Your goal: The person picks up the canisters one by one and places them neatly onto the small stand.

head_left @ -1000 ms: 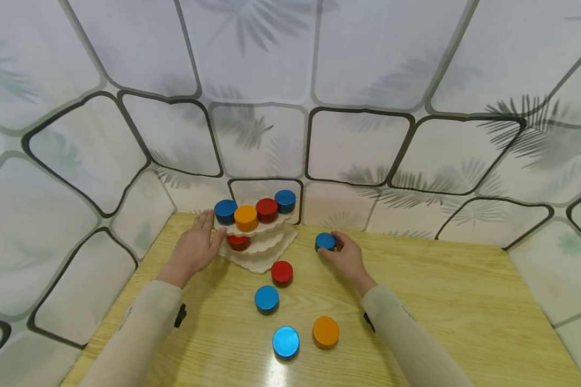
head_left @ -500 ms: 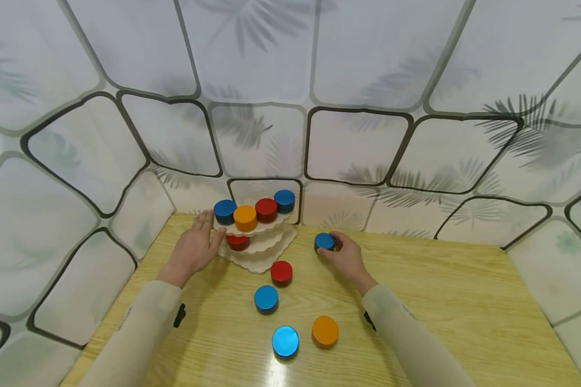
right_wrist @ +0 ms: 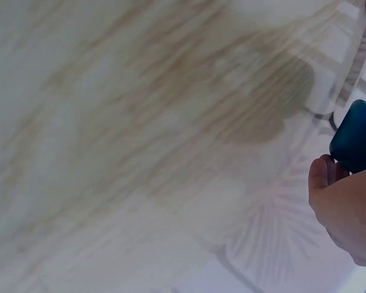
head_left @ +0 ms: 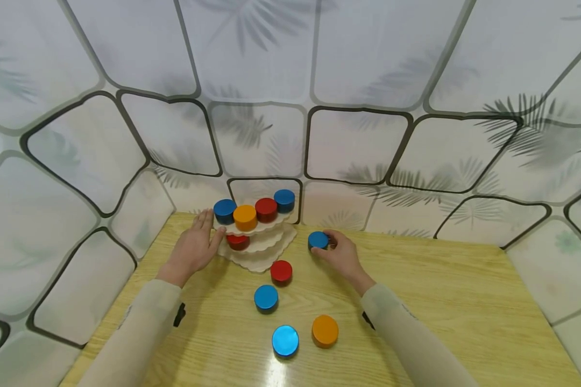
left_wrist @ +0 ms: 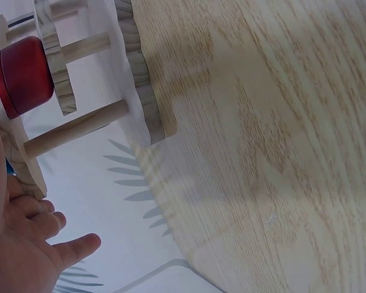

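Observation:
A three-tier wooden stand with wavy edges stands at the back left. Blue, orange and red round tins line its top tier; another red tin sits on the tier beneath, partly hidden. My left hand rests against the stand's left side, fingers fairly straight. In the left wrist view, those fingers lie by the top tier's edge. My right hand holds a blue tin between thumb and fingers, right of the stand. The right wrist view shows this blue tin off the tabletop.
On the wooden table, in front of the stand, are a red tin, a blue tin, another blue tin and an orange tin. Patterned walls close off the back and sides.
My right hand has moved slightly left with the blue tin, closer to the stand. The left hand and the other tins have stayed put.

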The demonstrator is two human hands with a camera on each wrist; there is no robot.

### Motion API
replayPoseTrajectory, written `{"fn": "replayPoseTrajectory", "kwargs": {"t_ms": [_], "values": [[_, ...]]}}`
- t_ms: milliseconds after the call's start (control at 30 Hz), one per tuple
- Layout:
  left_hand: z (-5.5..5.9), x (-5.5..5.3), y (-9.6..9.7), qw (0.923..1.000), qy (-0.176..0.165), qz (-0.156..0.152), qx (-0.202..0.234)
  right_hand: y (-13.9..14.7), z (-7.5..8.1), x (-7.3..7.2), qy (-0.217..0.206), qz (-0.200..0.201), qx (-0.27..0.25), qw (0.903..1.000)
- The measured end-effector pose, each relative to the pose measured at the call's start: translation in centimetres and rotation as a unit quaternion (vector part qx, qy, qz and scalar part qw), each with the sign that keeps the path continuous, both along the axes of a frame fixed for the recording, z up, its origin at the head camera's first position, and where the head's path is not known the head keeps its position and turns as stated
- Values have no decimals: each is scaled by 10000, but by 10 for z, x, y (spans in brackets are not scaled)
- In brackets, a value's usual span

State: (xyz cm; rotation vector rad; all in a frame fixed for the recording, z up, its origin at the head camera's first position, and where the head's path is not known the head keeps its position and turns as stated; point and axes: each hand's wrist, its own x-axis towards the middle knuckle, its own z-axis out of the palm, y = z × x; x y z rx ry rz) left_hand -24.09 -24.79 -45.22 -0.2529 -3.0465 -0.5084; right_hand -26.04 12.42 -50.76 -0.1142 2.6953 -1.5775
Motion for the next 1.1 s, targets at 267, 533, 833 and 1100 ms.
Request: {"fn": "replayPoseTrajectory", "kwargs": {"t_ms": [267, 533, 833, 1100], "values": [[1, 0, 1, 10000, 1, -8, 8, -13, 9, 5, 27, 138, -100, 9999], [0, 1, 1, 10000, 19, -19, 32, -23, 15, 8, 124, 295, -153, 9994], [-2, 1, 2, 10000, 29, -23, 34, -33, 25, 12, 224, 470, -245, 9983], [1, 1, 1, 10000, 8, -10, 59, -41, 29, 13, 289, 549, -169, 9979]]}}
